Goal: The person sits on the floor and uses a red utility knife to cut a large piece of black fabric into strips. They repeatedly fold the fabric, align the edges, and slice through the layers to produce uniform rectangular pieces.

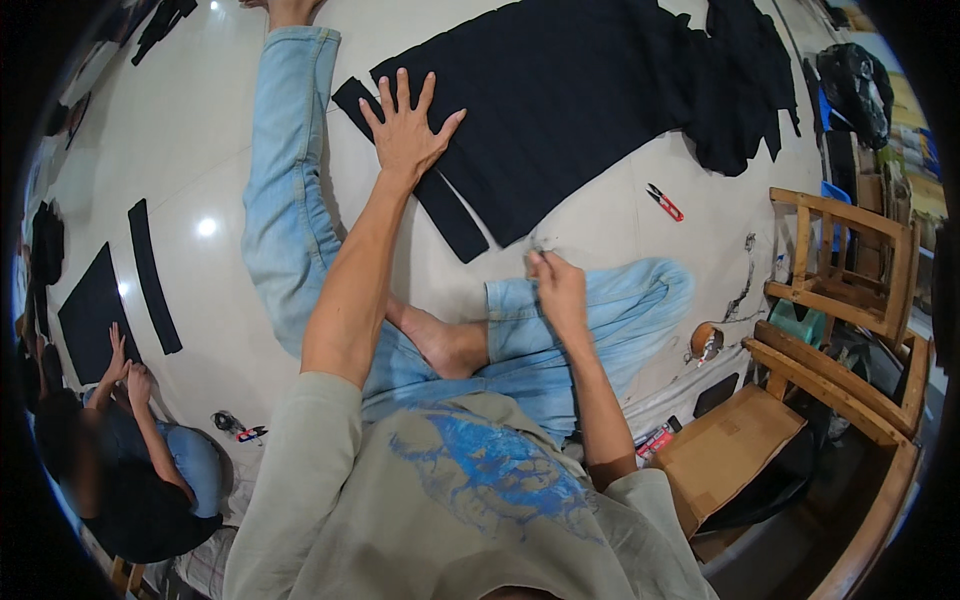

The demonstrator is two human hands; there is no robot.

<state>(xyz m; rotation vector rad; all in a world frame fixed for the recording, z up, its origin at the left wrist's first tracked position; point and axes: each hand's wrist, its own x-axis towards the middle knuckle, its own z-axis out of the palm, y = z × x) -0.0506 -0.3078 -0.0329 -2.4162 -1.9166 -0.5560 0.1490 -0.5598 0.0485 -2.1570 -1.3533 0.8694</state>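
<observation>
My left hand (410, 130) lies flat with fingers spread, pressing on a large black fabric piece (560, 95) and reaching over a narrow black strip (445, 215) along its left edge. My right hand (556, 290) is closed, held just below the lower corner of the large piece, pinching a small greyish thing that is too blurred to name. Small red-handled snips (665, 203) lie on the pale tiled floor (610, 225) to the right of the fabric. My bare foot (450, 340) is tucked below the fabric, between my jean-clad legs.
At left a seated co-worker (140, 500) has hands on another black piece (90, 300), beside a strip (152, 275). Wooden frames (835, 310), a cardboard piece (725, 445), a tape roll (706, 342) and a black bag (855, 90) crowd the right side. More snips (250, 432) lie at lower left.
</observation>
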